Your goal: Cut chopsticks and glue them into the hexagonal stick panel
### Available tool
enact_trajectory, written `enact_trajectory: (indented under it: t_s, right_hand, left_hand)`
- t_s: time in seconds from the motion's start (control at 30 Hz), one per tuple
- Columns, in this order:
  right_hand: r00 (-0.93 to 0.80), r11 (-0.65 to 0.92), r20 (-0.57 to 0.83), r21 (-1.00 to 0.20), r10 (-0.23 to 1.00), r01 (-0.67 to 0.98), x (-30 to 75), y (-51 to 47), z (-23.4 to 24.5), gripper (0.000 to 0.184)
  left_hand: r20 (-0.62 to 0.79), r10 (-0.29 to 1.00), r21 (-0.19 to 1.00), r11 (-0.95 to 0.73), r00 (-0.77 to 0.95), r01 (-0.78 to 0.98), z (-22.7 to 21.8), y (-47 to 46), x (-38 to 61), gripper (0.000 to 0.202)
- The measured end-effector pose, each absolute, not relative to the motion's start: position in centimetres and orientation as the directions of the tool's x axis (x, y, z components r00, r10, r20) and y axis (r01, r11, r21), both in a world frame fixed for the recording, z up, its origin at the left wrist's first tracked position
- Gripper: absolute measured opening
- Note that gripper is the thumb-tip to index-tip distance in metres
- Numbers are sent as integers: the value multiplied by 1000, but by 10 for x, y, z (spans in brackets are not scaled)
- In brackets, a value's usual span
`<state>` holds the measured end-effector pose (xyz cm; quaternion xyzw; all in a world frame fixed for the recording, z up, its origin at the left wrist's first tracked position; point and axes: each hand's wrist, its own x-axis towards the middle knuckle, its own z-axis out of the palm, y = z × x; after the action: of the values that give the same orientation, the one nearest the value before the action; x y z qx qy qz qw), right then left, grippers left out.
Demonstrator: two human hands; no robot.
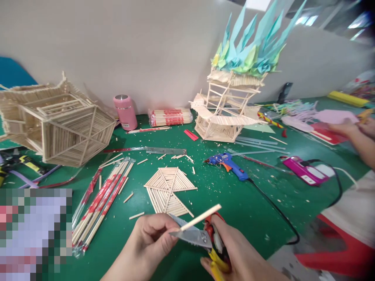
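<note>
Front of worktop point(272, 222), centre: both my hands at work; wooden stick point(200, 217) held up off the surface btwn them, near end at left fingertips, far end tilted up to the right.
Left hand point(155, 240): grip pinched, thumb vs. index, on the stick's near end, v. close to the blades.
Right hand point(236, 246): grip wrapped round the handles of the scissors point(202, 237); blades parted, stick lying btwn them.
Step in hand: trimming one stick to length, I'd say; cut not made yet AFAICT.
Stick panel point(170, 190): flat just beyond my hands, approx. hexagonal, ribs meeting mid-panel, rows filling most sectors; wedge at lower right looks unfilled, so prob. where the cut pc belongs.
Next move: calls for me to steady the pinch, check length, get fingertips clear of the edge, then squeeze handles. Free end could ping off.
Glue gun point(225, 160): lying beyond panel to the right, nozzle pointing left; prob. wanted for fixing.
Spare stock: bagged sticks point(101, 201) w/ red wrap, left of panel; short offcuts point(136, 215) scattered nearby.
</note>
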<state>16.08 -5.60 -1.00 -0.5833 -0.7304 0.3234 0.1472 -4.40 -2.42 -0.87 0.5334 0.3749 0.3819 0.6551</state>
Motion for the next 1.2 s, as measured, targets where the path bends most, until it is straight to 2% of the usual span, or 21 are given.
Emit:
enact_trajectory:
  t_s: [0.1,0.23,0.33,0.43,0.5,0.53,0.6,0.7,0.8,0.87,0.93,1.03,1.13,1.2]
  right_hand:
    - [-313,126,-184,-645,932,754,164,-55,-6,20]
    - [-322,93,-227,-667,919,739,166,-57,-1,25]
    - [-298,55,-245,-681,923,730,164,-59,-2,23]
    - [-279,35,-253,-681,926,731,160,-58,-6,21]
    - [-258,40,-232,-667,938,744,157,-56,-8,21]
    - [-254,48,-220,-659,942,750,157,-55,-8,21]
    - [-270,78,-203,-647,941,759,158,-54,-6,23]
    - [-336,116,-222,-653,915,749,162,-53,-1,25]
    - [-338,85,-250,-678,907,730,164,-56,3,27]
    - [-302,46,-257,-688,918,724,163,-57,2,26]
    - [-266,10,-264,-692,927,722,161,-57,-1,25]
    - [-210,-35,-264,-696,941,717,156,-54,-8,24]
    - [-180,-55,-250,-714,951,698,153,-54,-15,26]
    - [-170,-59,-236,-728,957,683,152,-55,-16,27]
  left_hand:
    - [-179,840,942,296,512,-156,-8,-24,-49,27]
    - [-200,831,939,313,518,-140,-9,-24,-49,31]
    - [-169,893,977,207,416,-47,-12,-25,-44,34]
    - [-35,963,995,9,266,99,-13,-25,-39,34]
    - [-2,958,996,-23,287,84,-12,-24,-39,33]
    - [-25,944,999,15,329,32,-11,-23,-40,33]
    - [-138,893,978,192,429,-86,-10,-23,-44,36]
    - [-283,778,876,448,561,-180,-10,-23,-48,39]
    - [-272,757,840,488,594,-237,-11,-22,-48,37]
    - [-237,799,864,433,552,-255,-12,-21,-46,33]
    - [-190,885,925,306,425,-224,-14,-21,-42,25]
    - [39,986,999,-34,163,-31,-18,-24,-37,11]
    - [336,936,910,-351,104,218,-19,-26,-35,10]
    - [443,886,826,-463,136,322,-17,-27,-35,12]
